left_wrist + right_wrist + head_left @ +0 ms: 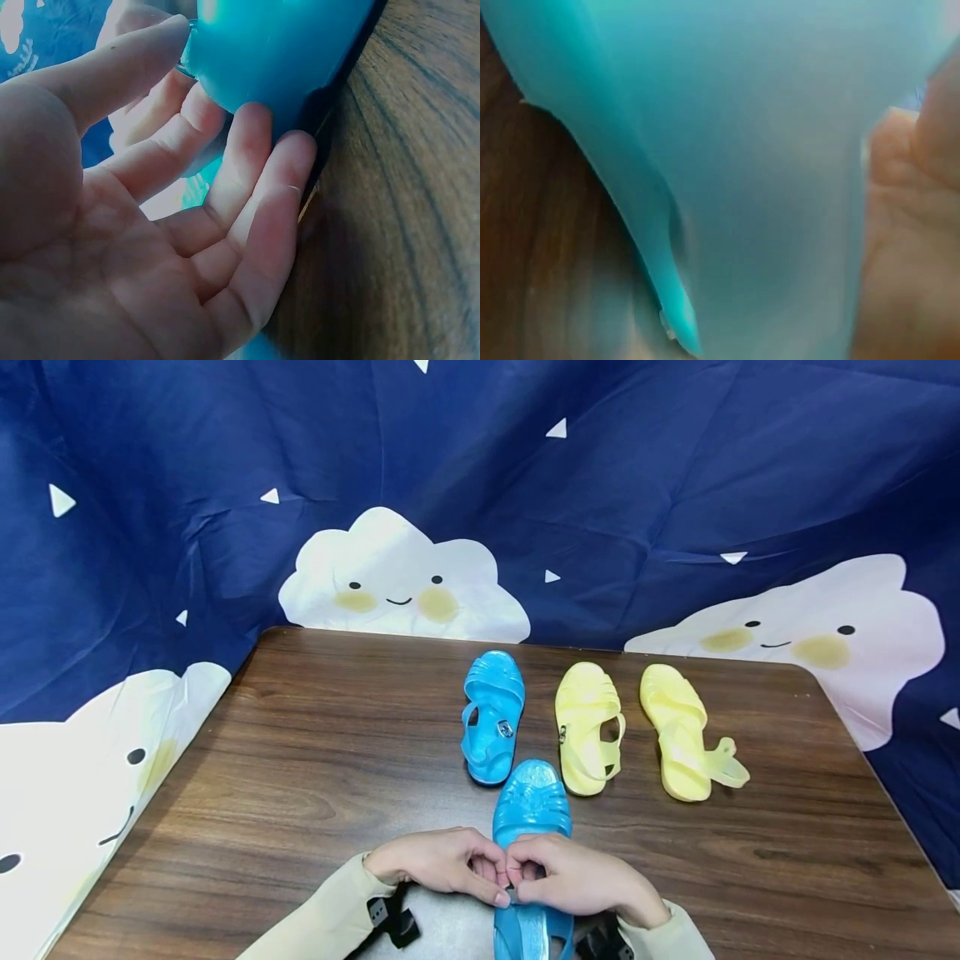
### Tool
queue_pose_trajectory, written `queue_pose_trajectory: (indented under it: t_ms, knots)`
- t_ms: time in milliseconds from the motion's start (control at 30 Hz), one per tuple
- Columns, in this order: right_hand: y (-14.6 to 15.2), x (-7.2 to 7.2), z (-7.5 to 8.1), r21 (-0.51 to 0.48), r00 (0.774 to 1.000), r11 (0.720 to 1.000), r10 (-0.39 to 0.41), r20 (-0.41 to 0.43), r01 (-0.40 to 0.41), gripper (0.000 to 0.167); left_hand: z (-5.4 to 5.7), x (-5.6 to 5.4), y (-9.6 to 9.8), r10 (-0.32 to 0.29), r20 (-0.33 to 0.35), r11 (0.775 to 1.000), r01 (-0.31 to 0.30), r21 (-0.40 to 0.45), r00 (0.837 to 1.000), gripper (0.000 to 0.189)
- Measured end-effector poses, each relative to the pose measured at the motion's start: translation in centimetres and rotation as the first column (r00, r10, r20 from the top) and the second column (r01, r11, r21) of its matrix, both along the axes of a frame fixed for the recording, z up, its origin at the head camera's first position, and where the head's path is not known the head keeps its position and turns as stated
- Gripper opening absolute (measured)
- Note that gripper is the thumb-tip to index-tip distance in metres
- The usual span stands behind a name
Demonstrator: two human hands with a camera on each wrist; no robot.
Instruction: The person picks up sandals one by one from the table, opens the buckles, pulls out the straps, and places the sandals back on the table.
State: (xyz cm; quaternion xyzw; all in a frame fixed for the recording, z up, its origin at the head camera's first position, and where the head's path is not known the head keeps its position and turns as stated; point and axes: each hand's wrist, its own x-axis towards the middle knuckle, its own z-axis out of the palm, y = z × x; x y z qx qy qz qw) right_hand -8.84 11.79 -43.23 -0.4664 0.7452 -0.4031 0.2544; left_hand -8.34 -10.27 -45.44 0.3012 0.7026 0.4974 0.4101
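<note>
A blue jelly sandal (531, 806) lies toe away at the near edge of the table, with both hands meeting over its ankle strap. My left hand (453, 862) pinches the strap at its left side between thumb and forefinger. In the left wrist view that thumb presses a small buckle at the edge of the blue strap (259, 56), and the other fingers (247, 139) curl along the sandal's side. Thumb and forefinger of my right hand (573, 872) pinch the same strap from the right. In the right wrist view the blue plastic (765, 187) blocks most of this hand.
The other blue sandal (493, 714) stands just beyond, its strap looped across. To its right are a yellow sandal (587, 727) with a closed strap and a second yellow one (675, 727) whose strap sticks out sideways. Behind the wooden table (337, 727) hangs a blue cloud-print cloth (480, 460).
</note>
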Motion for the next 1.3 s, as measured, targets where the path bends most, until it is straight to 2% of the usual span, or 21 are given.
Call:
queue_pose_trajectory:
  t_ms: [300, 433, 600, 733, 933, 1300]
  knots:
    - [0.47, -0.34, -0.24, 0.025, 0.99, 1.0, -0.004, 0.141, 0.0, 0.007, 0.02, 0.02, -0.02, 0.017, 0.002, 1.0, -0.017, -0.011, 1.0, 0.015]
    - [0.52, -0.33, -0.22, 0.052, 0.993, 0.999, -0.012, 0.118, 0.006, 0.006, 0.03, 0.05, 0.04, 0.03, 0.013, 0.999, -0.03, -0.017, 0.999, 0.016]
    - [0.58, -0.36, -0.08, 0.044, 0.996, 0.999, 0.017, 0.083, -0.02, 0.007, -0.04, 0.04, 0.06, 0.03, 0.009, 0.999, -0.03, -0.017, 1.0, 0.016]
    - [0.63, -0.33, 0.1, 0.072, 0.993, 0.997, 0.002, 0.114, -0.01, 0.007, -0.12, 0.03, 0.05, 0.028, 0.014, 1.0, -0.027, -0.013, 1.0, 0.016]
    - [0.61, -0.31, 0.12, 0.114, 0.978, 0.993, -0.039, 0.206, 0.016, 0.007, -0.12, 0.02, 0.0, 0.021, 0.035, 1.0, -0.021, -0.003, 0.999, 0.017]
    - [0.93, -0.82, -0.19, 0.069, 0.946, 0.998, -0.018, 0.323, -0.004, 0.003, 0.09, 0.1, 0.0, 0.026, 0.09, 1.0, -0.027, 0.007, 0.996, 0.017]
